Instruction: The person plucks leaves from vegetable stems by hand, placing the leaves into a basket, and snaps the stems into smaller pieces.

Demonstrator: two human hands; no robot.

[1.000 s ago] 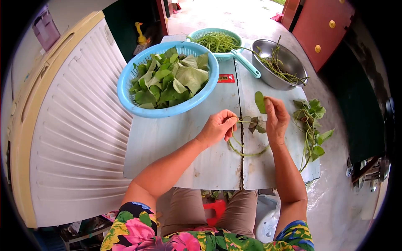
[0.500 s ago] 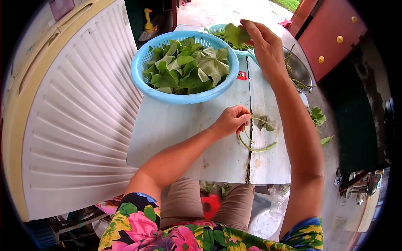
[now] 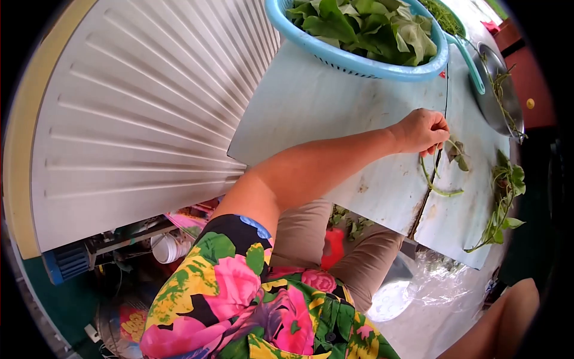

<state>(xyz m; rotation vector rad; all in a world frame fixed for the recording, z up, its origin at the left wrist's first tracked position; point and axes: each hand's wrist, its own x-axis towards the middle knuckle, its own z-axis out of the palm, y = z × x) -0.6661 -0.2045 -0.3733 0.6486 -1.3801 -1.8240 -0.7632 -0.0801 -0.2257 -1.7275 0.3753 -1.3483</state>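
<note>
On my feed the left hand (image 3: 421, 131) is closed, thumb and fingers pinching a slender green stem (image 3: 443, 192) over the table (image 3: 382, 173), near its dark seam (image 3: 426, 209). The right arm (image 3: 501, 317) bends at the lower right; the right hand is outside my view, so I cannot tell its grip. The stem curves below the fingers, with what looks like a limp, dull leaf (image 3: 460, 158) beside it.

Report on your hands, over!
Left hand pinching green stem. Right hand out of view. Leafy vine on the right; nothing seen blocking left hand. Over.
</note>
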